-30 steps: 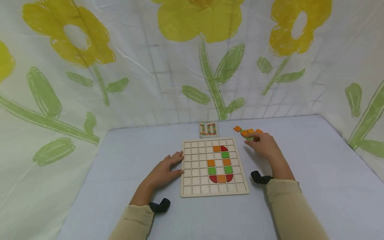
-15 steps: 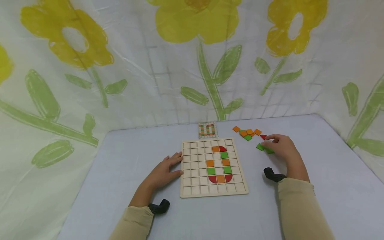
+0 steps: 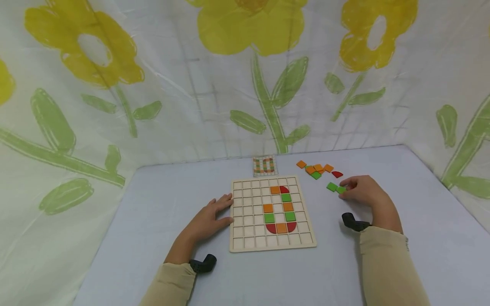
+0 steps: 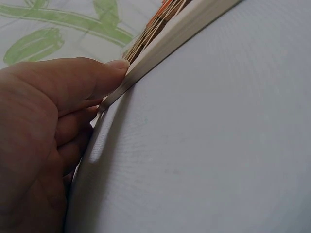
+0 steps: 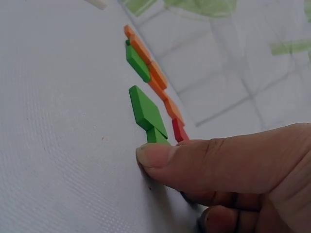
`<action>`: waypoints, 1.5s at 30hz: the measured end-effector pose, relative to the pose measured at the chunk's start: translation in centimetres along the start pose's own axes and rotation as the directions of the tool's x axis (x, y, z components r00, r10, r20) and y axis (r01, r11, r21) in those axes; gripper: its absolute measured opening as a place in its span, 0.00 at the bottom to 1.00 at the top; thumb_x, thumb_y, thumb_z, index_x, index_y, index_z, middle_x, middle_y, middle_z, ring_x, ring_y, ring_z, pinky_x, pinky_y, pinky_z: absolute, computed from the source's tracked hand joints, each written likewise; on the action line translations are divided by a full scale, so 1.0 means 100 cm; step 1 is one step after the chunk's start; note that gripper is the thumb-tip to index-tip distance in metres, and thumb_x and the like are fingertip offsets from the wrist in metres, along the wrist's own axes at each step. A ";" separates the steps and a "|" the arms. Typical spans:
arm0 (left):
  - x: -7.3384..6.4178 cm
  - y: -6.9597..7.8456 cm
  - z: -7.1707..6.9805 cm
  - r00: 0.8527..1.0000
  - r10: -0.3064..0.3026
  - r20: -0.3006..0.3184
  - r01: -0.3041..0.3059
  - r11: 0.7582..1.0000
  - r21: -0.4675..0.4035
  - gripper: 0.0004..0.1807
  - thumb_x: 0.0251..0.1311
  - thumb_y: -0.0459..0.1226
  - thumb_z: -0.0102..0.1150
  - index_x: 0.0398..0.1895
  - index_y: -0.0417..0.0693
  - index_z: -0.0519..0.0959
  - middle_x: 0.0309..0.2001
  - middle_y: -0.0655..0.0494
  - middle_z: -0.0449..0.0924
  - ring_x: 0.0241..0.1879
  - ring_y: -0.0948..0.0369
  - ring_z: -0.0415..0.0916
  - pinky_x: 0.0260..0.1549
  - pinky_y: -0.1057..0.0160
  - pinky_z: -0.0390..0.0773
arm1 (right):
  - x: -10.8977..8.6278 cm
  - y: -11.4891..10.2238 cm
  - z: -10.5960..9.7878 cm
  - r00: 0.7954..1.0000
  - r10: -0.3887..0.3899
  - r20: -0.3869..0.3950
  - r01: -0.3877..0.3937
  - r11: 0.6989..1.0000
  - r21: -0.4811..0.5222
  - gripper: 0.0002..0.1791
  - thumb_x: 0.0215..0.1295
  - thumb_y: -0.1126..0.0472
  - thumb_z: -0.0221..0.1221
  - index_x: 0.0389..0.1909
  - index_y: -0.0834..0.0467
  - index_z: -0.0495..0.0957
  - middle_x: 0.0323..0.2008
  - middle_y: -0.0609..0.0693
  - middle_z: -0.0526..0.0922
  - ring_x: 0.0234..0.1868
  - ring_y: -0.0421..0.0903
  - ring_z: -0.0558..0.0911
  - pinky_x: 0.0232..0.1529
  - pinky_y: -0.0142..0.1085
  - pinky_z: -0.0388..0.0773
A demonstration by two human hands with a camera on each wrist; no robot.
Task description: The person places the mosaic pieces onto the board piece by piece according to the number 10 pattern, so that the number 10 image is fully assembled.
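Observation:
A wooden grid board (image 3: 245, 242) lies on the table with orange, green and red tiles set in its right half. Along its left edge rests my left hand (image 3: 204, 221), thumb and fingertips touching the rim; the left wrist view shows the thumb (image 4: 114, 65) against the board's edge (image 4: 160, 53). To the right of the board, my right hand (image 3: 363, 191) pinches a green square tile (image 3: 340, 190) between thumb and fingers. Another green square tile (image 3: 331, 186) lies against it. In the right wrist view the thumb (image 5: 155, 154) partly hides the pinched tile (image 5: 155, 137).
Behind the green pair are a red quarter-round tile (image 3: 337, 174) and a loose cluster of orange tiles (image 3: 318, 168) with green among them. A small pattern card (image 3: 265, 173) lies behind the board. A flower-printed cloth (image 3: 214, 140) hangs at the table's far edge.
My right hand has moved from the orange cluster rightward and toward me, to the green tiles. The red tile and green tiles have come into view. My left hand has stayed at the board.

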State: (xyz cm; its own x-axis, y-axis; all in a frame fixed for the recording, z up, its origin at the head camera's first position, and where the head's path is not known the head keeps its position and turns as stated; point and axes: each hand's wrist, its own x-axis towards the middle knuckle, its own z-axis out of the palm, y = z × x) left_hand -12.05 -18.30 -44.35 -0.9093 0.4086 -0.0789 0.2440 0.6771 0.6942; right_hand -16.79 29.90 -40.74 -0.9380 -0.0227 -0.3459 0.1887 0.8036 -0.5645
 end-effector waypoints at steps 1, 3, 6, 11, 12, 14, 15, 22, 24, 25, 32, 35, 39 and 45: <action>0.000 0.000 0.000 1.000 0.000 -0.001 0.000 1.000 0.001 0.34 0.63 0.46 0.64 0.72 0.51 0.67 0.76 0.64 0.55 0.77 0.57 0.48 0.77 0.46 0.45 | 0.000 0.000 0.000 1.000 0.005 -0.003 -0.005 1.000 0.002 0.29 0.58 0.51 0.68 0.58 0.61 0.78 0.39 0.53 0.75 0.45 0.52 0.71 0.38 0.38 0.69; 0.000 0.001 -0.001 1.000 -0.001 0.000 0.001 1.000 0.000 0.34 0.63 0.46 0.64 0.72 0.51 0.67 0.76 0.64 0.55 0.77 0.56 0.48 0.77 0.46 0.45 | 0.002 0.000 0.001 1.000 0.007 -0.013 -0.007 1.000 0.006 0.29 0.58 0.51 0.68 0.57 0.61 0.78 0.38 0.53 0.76 0.45 0.52 0.72 0.39 0.39 0.70; 0.000 0.002 -0.002 1.000 -0.007 0.001 0.007 1.000 -0.002 0.34 0.63 0.46 0.63 0.72 0.51 0.67 0.76 0.64 0.55 0.77 0.56 0.47 0.77 0.46 0.45 | 0.005 -0.002 0.004 1.000 -0.007 -0.021 0.007 1.000 0.014 0.28 0.58 0.53 0.68 0.57 0.61 0.78 0.43 0.57 0.79 0.46 0.54 0.74 0.44 0.44 0.74; -0.001 0.001 -0.002 1.000 -0.010 -0.001 0.010 1.000 -0.005 0.34 0.63 0.46 0.64 0.72 0.51 0.67 0.76 0.64 0.55 0.77 0.55 0.47 0.77 0.45 0.45 | 0.009 -0.005 0.009 0.998 -0.051 -0.021 0.051 0.998 0.028 0.26 0.58 0.55 0.67 0.58 0.59 0.79 0.53 0.62 0.78 0.51 0.57 0.75 0.50 0.50 0.75; -0.001 0.001 -0.002 1.000 -0.009 -0.001 0.009 1.000 -0.003 0.34 0.63 0.46 0.63 0.72 0.51 0.67 0.76 0.64 0.55 0.77 0.55 0.47 0.77 0.45 0.46 | 0.010 -0.006 0.010 0.998 -0.053 -0.020 0.053 0.998 0.027 0.26 0.58 0.55 0.67 0.58 0.59 0.79 0.54 0.62 0.78 0.51 0.57 0.74 0.50 0.50 0.75; -0.002 0.001 -0.002 1.000 -0.006 -0.001 0.006 1.000 0.002 0.34 0.63 0.46 0.63 0.72 0.51 0.67 0.76 0.64 0.55 0.77 0.56 0.48 0.77 0.46 0.45 | 0.009 -0.006 0.010 0.998 -0.052 -0.024 0.053 0.999 0.008 0.27 0.58 0.53 0.68 0.58 0.59 0.79 0.52 0.62 0.76 0.50 0.57 0.73 0.47 0.48 0.74; -0.002 0.001 -0.002 1.000 -0.003 0.000 0.003 1.000 0.006 0.34 0.63 0.46 0.63 0.72 0.51 0.67 0.76 0.64 0.55 0.77 0.56 0.48 0.77 0.46 0.45 | 0.008 -0.006 0.010 0.998 -0.050 -0.026 0.050 0.999 -0.001 0.28 0.58 0.52 0.68 0.57 0.59 0.79 0.50 0.61 0.76 0.49 0.57 0.72 0.45 0.47 0.74; -0.002 0.000 -0.004 1.000 0.010 0.001 -0.010 1.000 0.022 0.34 0.64 0.46 0.63 0.72 0.50 0.67 0.76 0.64 0.55 0.77 0.59 0.49 0.77 0.49 0.45 | 0.010 -0.003 0.012 0.996 -0.071 -0.054 0.068 0.996 -0.054 0.27 0.59 0.47 0.66 0.55 0.58 0.80 0.43 0.57 0.74 0.44 0.54 0.70 0.38 0.38 0.69; -0.003 0.000 -0.004 1.000 0.010 0.000 -0.010 1.000 0.018 0.34 0.64 0.46 0.63 0.72 0.50 0.67 0.76 0.64 0.55 0.77 0.59 0.49 0.77 0.49 0.44 | 0.011 -0.002 0.013 0.994 -0.085 -0.067 0.081 0.994 -0.067 0.26 0.60 0.47 0.66 0.53 0.59 0.81 0.39 0.55 0.75 0.42 0.53 0.71 0.35 0.37 0.68; -0.003 0.000 -0.004 1.000 0.008 0.000 -0.008 1.000 0.018 0.34 0.64 0.46 0.63 0.72 0.49 0.67 0.76 0.64 0.55 0.77 0.59 0.49 0.77 0.49 0.44 | 0.012 -0.003 0.014 0.994 -0.087 -0.072 0.082 0.994 -0.074 0.25 0.60 0.47 0.65 0.53 0.59 0.81 0.38 0.55 0.75 0.41 0.52 0.71 0.35 0.37 0.67; -0.003 -0.001 -0.004 1.000 0.005 0.005 -0.005 1.000 0.006 0.35 0.64 0.46 0.63 0.72 0.50 0.66 0.76 0.64 0.55 0.77 0.59 0.49 0.77 0.49 0.44 | 0.010 -0.010 0.013 0.994 -0.074 -0.077 0.070 0.996 -0.064 0.26 0.60 0.43 0.64 0.50 0.60 0.80 0.34 0.53 0.73 0.39 0.50 0.71 0.32 0.36 0.66; -0.003 -0.002 -0.004 1.000 0.016 0.007 -0.016 1.000 0.007 0.35 0.64 0.46 0.63 0.72 0.49 0.66 0.76 0.63 0.55 0.77 0.59 0.49 0.78 0.50 0.44 | 0.006 -0.024 0.014 0.990 -0.112 -0.088 0.109 0.993 -0.038 0.26 0.60 0.42 0.65 0.49 0.59 0.80 0.34 0.52 0.73 0.38 0.49 0.70 0.31 0.36 0.65; -0.003 -0.001 -0.003 1.000 0.014 0.007 -0.015 1.000 0.007 0.35 0.64 0.46 0.63 0.72 0.49 0.66 0.76 0.64 0.54 0.77 0.59 0.48 0.77 0.49 0.44 | 0.003 -0.060 0.029 0.969 -0.230 -0.089 0.229 0.973 -0.013 0.22 0.59 0.45 0.67 0.46 0.58 0.82 0.31 0.51 0.72 0.34 0.48 0.70 0.29 0.36 0.65; 0.000 0.000 0.000 1.000 0.005 0.003 -0.005 1.000 -0.008 0.34 0.64 0.47 0.63 0.72 0.51 0.67 0.76 0.66 0.54 0.77 0.59 0.48 0.77 0.47 0.44 | 0.003 -0.114 0.066 0.938 -0.346 0.012 0.346 0.938 -0.019 0.16 0.58 0.50 0.68 0.44 0.54 0.84 0.29 0.50 0.74 0.30 0.47 0.71 0.26 0.35 0.68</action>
State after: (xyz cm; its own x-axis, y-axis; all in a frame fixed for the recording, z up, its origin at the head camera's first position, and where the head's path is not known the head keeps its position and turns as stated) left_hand -12.06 -18.30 -44.38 -0.9072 0.4134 -0.0777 0.2455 0.6703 0.7004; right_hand -17.30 16.76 -39.37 -0.9418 -0.3065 -0.1380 -0.1533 0.7570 -0.6352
